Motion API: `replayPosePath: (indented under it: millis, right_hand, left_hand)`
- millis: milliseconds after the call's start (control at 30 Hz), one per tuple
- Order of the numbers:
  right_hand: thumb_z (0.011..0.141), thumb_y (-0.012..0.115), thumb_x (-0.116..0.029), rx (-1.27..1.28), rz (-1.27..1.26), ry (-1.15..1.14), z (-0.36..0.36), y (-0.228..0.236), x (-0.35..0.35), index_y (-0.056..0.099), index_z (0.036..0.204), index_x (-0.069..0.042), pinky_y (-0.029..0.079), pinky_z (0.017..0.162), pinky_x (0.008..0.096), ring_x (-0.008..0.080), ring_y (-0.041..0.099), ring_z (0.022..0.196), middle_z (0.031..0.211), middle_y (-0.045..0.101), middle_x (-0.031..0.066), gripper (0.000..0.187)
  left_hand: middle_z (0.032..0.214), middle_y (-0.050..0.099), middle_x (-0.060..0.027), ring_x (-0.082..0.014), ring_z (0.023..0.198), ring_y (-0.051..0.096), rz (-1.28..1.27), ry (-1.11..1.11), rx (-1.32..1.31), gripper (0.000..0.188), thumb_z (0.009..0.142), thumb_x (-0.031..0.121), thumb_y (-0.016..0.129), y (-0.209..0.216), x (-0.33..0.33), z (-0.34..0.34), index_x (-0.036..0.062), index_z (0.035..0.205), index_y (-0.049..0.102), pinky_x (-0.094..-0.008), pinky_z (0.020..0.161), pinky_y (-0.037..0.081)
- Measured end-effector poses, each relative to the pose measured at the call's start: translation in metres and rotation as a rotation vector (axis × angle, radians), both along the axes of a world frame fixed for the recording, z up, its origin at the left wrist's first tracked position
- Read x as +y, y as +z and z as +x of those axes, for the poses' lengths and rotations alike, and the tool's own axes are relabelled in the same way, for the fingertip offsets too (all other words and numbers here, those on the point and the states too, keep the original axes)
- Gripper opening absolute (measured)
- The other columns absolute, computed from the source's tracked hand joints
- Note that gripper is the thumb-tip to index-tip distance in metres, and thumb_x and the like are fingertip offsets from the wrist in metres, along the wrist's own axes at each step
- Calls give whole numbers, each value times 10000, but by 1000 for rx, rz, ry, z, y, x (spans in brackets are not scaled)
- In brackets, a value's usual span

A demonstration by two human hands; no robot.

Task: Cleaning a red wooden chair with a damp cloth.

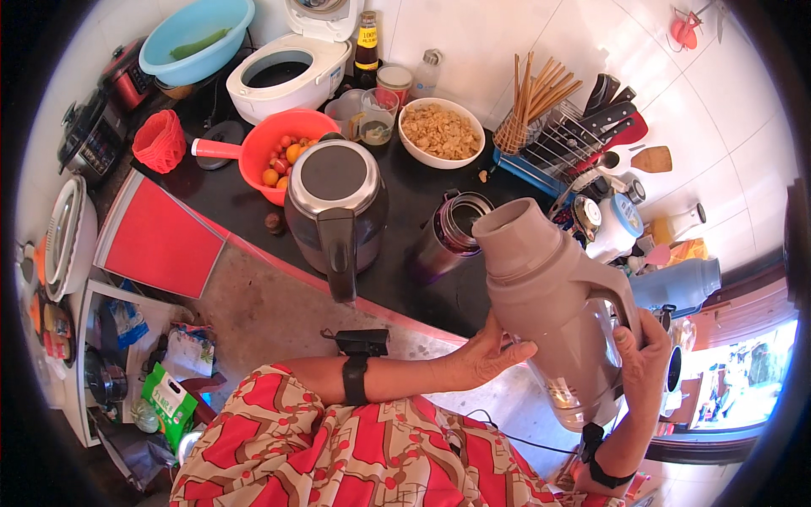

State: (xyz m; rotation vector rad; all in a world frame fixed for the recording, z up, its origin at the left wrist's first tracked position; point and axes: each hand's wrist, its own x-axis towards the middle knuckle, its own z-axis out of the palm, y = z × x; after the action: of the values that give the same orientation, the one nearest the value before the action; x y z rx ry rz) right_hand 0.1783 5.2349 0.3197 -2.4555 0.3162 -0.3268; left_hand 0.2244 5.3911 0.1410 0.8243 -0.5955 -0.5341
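A large taupe vacuum flask (553, 304) is tilted in front of me, its stopperless mouth leaning up and left. My right hand (644, 355) is wrapped round its handle. My left hand (490, 355) supports the flask's near left side, thumb stretched out along it. Just left of the flask's mouth an open purple-and-steel insulated cup (448, 237) stands upright on the black counter (405, 186); what is inside it cannot be made out. Farther left stands an electric kettle (334, 194) with a steel lid and a black handle pointing toward me.
Behind the kettle lies a red-orange strainer (253, 156) of small fruit. A white bowl (439, 133) of flakes, a glass (378, 117) and an open rice cooker (287, 76) stand along the wall. A cutlery rack (549, 148) holds chopsticks and knives. Jars crowd the right.
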Motion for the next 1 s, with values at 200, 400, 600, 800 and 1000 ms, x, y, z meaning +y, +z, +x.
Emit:
replayPosePath:
  millis: [200,400,600,800,1000]
  right_hand:
    - [721,730,-489,-34,5,-3,1,0,3,632,925,37,440,653,278,125,514,690,735,604,52,572]
    - [715,727,-508,-16,7,4,1,0,1,627,928,40,440,655,277,124,513,691,737,604,54,596]
    - [710,726,-517,-1,-1,-11,1,2,1,627,928,41,438,659,274,123,512,698,738,599,49,607]
    - [715,728,-502,10,0,-12,2,2,0,627,946,40,440,668,272,125,516,704,747,602,47,598]
    - [720,731,-487,3,-20,-10,3,2,-1,626,950,42,444,673,271,125,522,710,752,606,50,587]
  left_hand:
    - [1443,148,-160,-265,1338,189,-6,3,0,856,910,383,543,-2,-1,-1,86,1420,-78,-411,1096,202]
    - [1437,154,-158,-265,1336,191,-14,0,5,850,911,389,540,-2,-1,-1,88,1419,-71,-419,1096,206]
    - [1435,157,-148,-257,1331,197,8,12,-8,840,910,380,544,4,2,0,100,1420,-62,-411,1098,204]
    - [1440,156,-137,-247,1332,195,8,2,-12,844,913,364,544,5,2,2,106,1424,-76,-408,1097,204]
    - [1442,158,-134,-244,1332,200,-18,3,-11,838,917,342,545,5,1,2,107,1424,-79,-409,1093,212]
